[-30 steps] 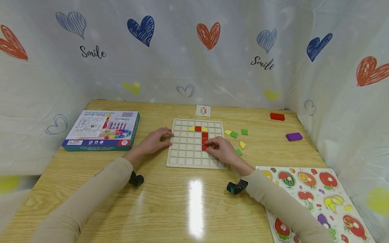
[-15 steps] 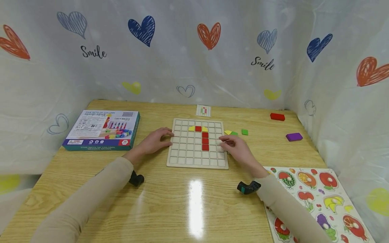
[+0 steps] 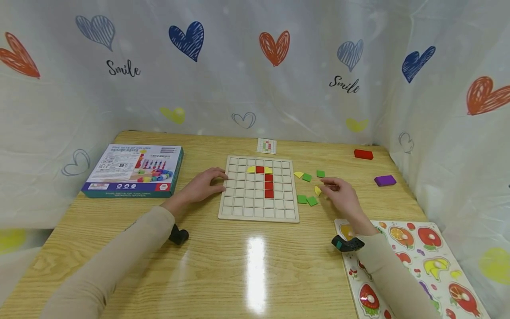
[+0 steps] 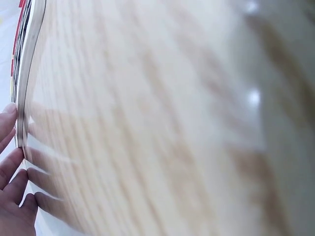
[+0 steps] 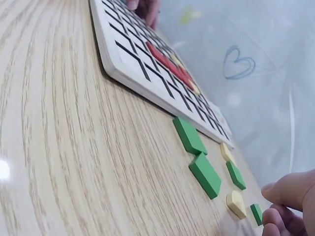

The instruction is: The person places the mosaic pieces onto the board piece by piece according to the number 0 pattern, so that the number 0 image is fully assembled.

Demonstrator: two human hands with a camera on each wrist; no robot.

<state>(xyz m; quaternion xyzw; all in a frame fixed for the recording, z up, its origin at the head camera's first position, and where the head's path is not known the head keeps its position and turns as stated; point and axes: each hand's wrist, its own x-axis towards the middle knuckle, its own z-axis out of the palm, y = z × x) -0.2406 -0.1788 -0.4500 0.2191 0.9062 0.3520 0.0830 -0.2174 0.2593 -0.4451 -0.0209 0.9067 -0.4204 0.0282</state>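
Observation:
A square wooden grid board (image 3: 243,208) lies mid-table. Set in its cells are several red square tiles (image 3: 269,186) in a short column and one above, between two yellow quarter-round tiles (image 3: 250,169). My left hand (image 3: 203,186) touches the board's left edge with its fingertips; the left wrist view shows the fingers (image 4: 12,167) along the board's side. To the right of the board, my right hand (image 3: 341,195) is just beside a loose yellow tile (image 3: 317,190). In the right wrist view its thumb and fingers are apart, close to that yellow tile (image 5: 236,204), holding nothing.
Several green tiles (image 3: 312,201) and another yellow tile (image 3: 299,175) lie between board and right hand. A small pattern card (image 3: 266,145) lies behind the board. Around are a boxed set (image 3: 131,170), a fruit puzzle board (image 3: 414,261), a red block (image 3: 363,154) and a purple block (image 3: 385,180).
My right hand has left the red column on the board and moved right, over the loose tiles, to the yellow one. The left hand has stayed at the board's edge.

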